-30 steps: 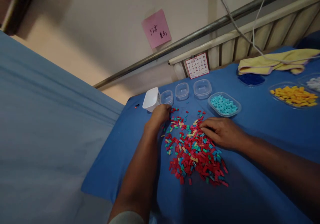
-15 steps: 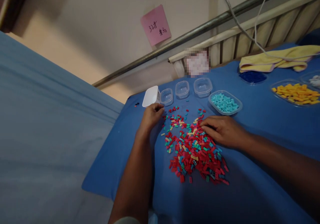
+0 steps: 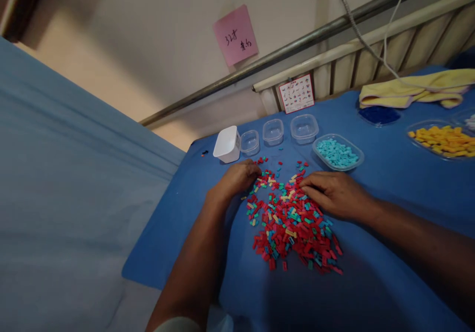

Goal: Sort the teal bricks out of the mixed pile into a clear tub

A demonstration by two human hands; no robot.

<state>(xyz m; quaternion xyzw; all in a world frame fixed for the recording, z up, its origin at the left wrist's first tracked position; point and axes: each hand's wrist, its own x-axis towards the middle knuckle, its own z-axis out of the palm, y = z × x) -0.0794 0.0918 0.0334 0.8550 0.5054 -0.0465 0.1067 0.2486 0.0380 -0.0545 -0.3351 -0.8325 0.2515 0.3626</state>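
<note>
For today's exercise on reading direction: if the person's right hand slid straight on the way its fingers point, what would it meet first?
The right hand points leftward into the pile of small coloured blocks; its fingertips already touch the pile's upper edge. Further along that line, probably the left hand.

Dim, warm light; dark vignetted corners, soft focus throughout.

Both forearms are bare down to the left hand (image 3: 235,179) and right hand (image 3: 332,193). A pale grey-white sleeve edge shows at the left upper arm. No rings or watch show.
</note>
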